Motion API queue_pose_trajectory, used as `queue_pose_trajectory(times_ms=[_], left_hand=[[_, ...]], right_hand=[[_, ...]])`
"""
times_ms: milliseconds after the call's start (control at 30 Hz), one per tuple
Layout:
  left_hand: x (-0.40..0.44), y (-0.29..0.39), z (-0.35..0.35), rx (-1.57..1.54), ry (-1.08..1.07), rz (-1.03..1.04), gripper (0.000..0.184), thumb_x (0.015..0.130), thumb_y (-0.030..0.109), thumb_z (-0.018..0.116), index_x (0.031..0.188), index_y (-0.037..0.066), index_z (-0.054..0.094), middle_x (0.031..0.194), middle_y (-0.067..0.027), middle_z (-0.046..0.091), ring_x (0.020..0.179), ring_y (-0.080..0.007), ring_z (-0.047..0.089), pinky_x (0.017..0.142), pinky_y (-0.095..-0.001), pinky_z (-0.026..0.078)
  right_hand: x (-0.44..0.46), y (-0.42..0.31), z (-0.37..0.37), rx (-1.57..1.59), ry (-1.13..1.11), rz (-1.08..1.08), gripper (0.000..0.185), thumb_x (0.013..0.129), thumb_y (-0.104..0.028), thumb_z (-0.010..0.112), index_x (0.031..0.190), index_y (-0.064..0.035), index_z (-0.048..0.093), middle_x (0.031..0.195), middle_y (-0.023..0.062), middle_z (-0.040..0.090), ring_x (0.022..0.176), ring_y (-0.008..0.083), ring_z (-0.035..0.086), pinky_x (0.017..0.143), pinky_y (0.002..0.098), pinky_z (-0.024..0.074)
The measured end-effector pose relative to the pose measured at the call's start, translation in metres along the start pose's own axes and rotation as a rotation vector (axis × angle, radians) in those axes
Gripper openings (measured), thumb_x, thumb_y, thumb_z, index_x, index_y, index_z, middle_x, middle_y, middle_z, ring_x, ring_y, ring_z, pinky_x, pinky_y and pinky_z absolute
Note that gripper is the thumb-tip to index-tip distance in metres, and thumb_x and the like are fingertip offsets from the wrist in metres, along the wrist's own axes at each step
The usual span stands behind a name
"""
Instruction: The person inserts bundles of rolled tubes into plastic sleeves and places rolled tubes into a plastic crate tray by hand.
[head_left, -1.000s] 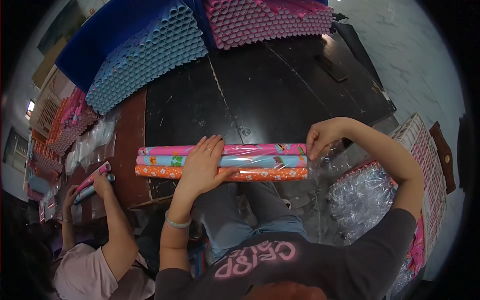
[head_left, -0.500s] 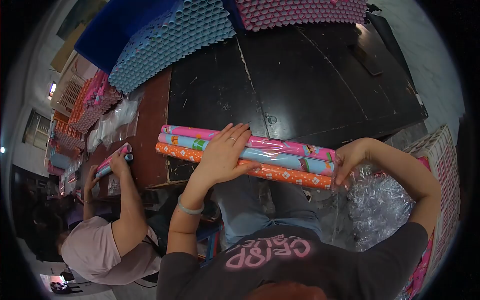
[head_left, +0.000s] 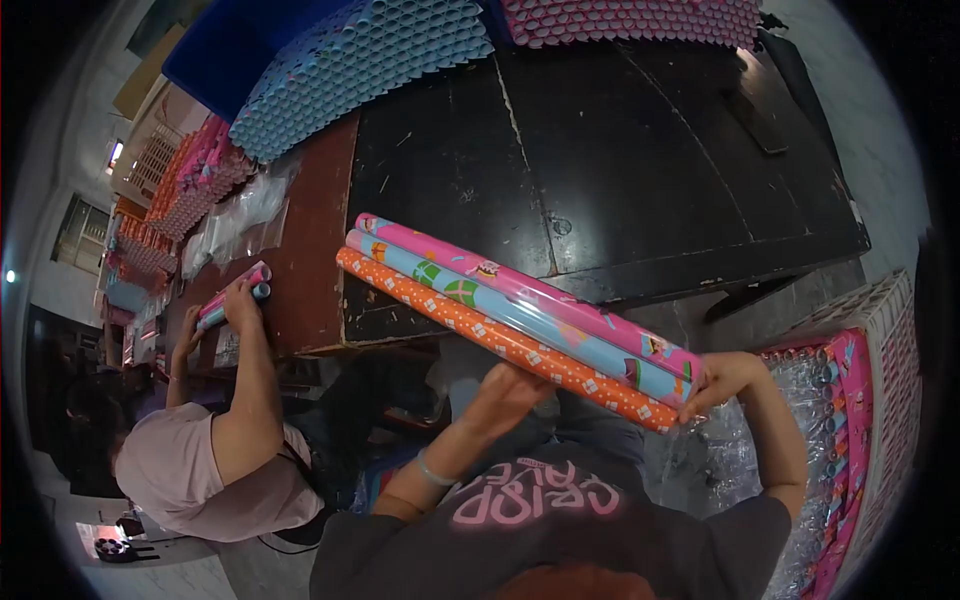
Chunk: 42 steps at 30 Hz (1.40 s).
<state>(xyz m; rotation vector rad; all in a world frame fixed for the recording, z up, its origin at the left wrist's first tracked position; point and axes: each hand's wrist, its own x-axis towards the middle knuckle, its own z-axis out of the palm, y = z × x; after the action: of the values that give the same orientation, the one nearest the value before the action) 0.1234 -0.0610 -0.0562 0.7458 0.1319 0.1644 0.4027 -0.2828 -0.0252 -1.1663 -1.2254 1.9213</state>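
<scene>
Seemingly handling a clear-sleeved three-roll bundle [head_left: 520, 314], pinching its end with the right hand [head_left: 728, 378]. Touching the body-side orange roll [head_left: 540, 357] near mid-length with the left hand [head_left: 503, 399], leaving unclear, with fingers hidden, how tightly closed. Stretching leftward from the right-hand pinch, past the left hand, toward the black table [head_left: 650, 190]. Probably calling for steady support at both grips.

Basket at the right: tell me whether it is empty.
Not empty: pink patterned rolls and clear plastic show inside the basket. How full it is, I cannot tell.
</scene>
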Motion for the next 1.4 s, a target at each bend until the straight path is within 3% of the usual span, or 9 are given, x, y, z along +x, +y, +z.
queue_pose_trajectory(times_ms=[167,500,600,667,767,867,933,1167,1400], left_hand=[[0.033,0.016,0.051,-0.376,0.373,0.072,0.045,0.093,0.029,0.052,0.128,0.003,0.041,0.13,-0.0148,0.048,0.123,-0.0315,0.044,0.106,-0.0506,0.031],[0.02,-0.092,0.129,-0.242,-0.144,-0.558,0.047,0.095,0.026,0.047,0.133,0.001,0.034,0.132,-0.0161,0.045,0.124,-0.0299,0.042,0.107,-0.0478,0.031],[0.004,-0.138,0.14,0.126,-0.581,-0.515,0.028,0.095,0.022,0.05,0.117,0.006,0.05,0.113,-0.0096,0.058,0.108,-0.023,0.056,0.097,-0.0427,0.043],[-0.006,-0.169,0.168,-0.063,-0.477,-0.774,0.02,0.093,0.02,0.053,0.108,0.007,0.053,0.103,-0.0059,0.061,0.098,-0.0197,0.06,0.09,-0.0396,0.049],[-0.019,-0.191,0.219,-0.22,-0.402,-1.03,0.022,0.088,0.014,0.061,0.107,0.006,0.052,0.097,-0.0052,0.06,0.091,-0.0181,0.062,0.079,-0.0353,0.053],[-0.026,-0.218,0.254,-0.238,-0.477,-1.139,0.026,0.087,0.016,0.063,0.108,0.004,0.052,0.097,-0.0078,0.061,0.091,-0.0207,0.062,0.081,-0.0372,0.053],[-0.029,-0.239,0.272,-0.198,-0.499,-1.221,0.028,0.087,0.018,0.063,0.109,0.004,0.052,0.099,-0.0086,0.061,0.092,-0.0218,0.062,0.084,-0.0386,0.053],[-0.032,-0.275,0.308,-0.143,-0.513,-1.339,0.035,0.09,0.024,0.06,0.116,0.003,0.049,0.109,-0.0098,0.058,0.103,-0.0227,0.058,0.093,-0.0414,0.047],[-0.029,-0.27,0.328,-0.155,-0.512,-1.361,0.031,0.088,0.023,0.061,0.111,0.004,0.053,0.107,-0.0066,0.059,0.099,-0.0186,0.059,0.089,-0.0378,0.048]], right_hand=[[-0.033,0.02,0.075,-0.056,0.129,-0.13,0.014,0.087,-0.01,0.063,0.095,-0.0008,0.069,0.072,0.0034,0.063,0.061,0.0071,0.056,0.052,0.0233,0.0444],[-0.063,0.139,0.357,0.474,0.897,-0.158,0.021,0.079,-0.007,0.069,0.098,0.0004,0.063,0.082,0.008,0.066,0.071,0.0126,0.061,0.059,0.0277,0.0498],[-0.042,0.161,0.444,0.572,1.165,-0.241,0.03,0.077,-0.007,0.071,0.104,0.0007,0.06,0.084,0.0087,0.064,0.069,0.0142,0.06,0.058,0.0272,0.0478],[-0.028,0.155,0.484,0.742,1.292,-0.329,0.028,0.076,-0.005,0.072,0.101,0.0004,0.06,0.079,0.0083,0.063,0.066,0.0147,0.06,0.054,0.0285,0.0466],[-0.006,0.192,0.553,0.881,1.551,-0.257,0.079,0.055,-0.004,0.082,0.125,0.0037,0.046,0.102,0.0131,0.063,0.079,0.0195,0.063,0.061,0.0308,0.0497],[-0.001,0.194,0.585,0.788,1.789,-0.485,0.081,0.052,0.0,0.079,0.125,0.0088,0.044,0.109,0.0156,0.06,0.094,0.0239,0.061,0.079,0.0342,0.0481],[-0.007,0.157,0.578,0.747,1.924,-0.607,0.05,0.061,0.003,0.079,0.107,0.0081,0.057,0.09,0.0126,0.065,0.08,0.0218,0.063,0.067,0.0325,0.049],[-0.02,0.156,0.58,0.786,2.115,-1.1,0.092,0.044,0.006,0.076,0.126,0.0144,0.036,0.115,0.0242,0.056,0.102,0.0325,0.059,0.086,0.0385,0.0469],[-0.026,0.185,0.596,0.728,2.271,-1.201,0.092,0.05,-0.005,0.082,0.126,0.0156,0.036,0.119,0.0267,0.053,0.105,0.0347,0.058,0.09,0.0432,0.0456]])
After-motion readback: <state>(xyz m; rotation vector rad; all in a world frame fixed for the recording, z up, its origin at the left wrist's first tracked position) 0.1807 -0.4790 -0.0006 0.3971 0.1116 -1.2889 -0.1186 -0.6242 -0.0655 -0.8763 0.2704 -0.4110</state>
